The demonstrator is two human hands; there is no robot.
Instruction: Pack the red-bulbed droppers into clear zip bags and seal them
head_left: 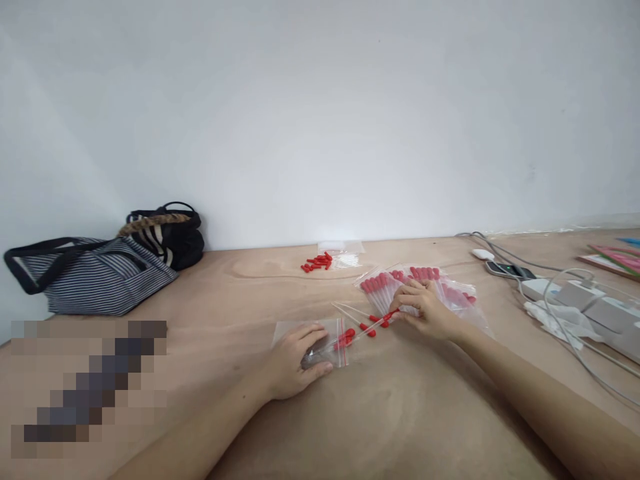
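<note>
My left hand (295,360) lies flat on a small clear zip bag (313,340) near the middle of the wooden table (400,413), fingers spread a little and pressing the plastic down; it grips nothing, only pins the bag where it is. The bag's red-striped mouth faces right, and a few red-capped droppers (367,323) lie with their tips at or just inside that opening (I cannot tell how far in they reach). My right hand (425,308) rests just to the right of them, fingers curled low over the loose droppers, thumb and fingertips narrowed at the red end of one; whether it is truly pinched I cannot tell.

Under and behind my right hand sits a heap of filled bags (425,283), each showing a row of red bulbs through the plastic. Farther back, near the wall, a small scatter of loose red caps (316,262) lies beside another clear bag (345,253).

At the far left of the table stand a striped tote bag (90,273) and, touching it, a black handbag (170,233). Along the right edge run white cables (575,320), a white power strip (600,307), a phone (510,270) and a crumpled white tissue (550,317).
</note>
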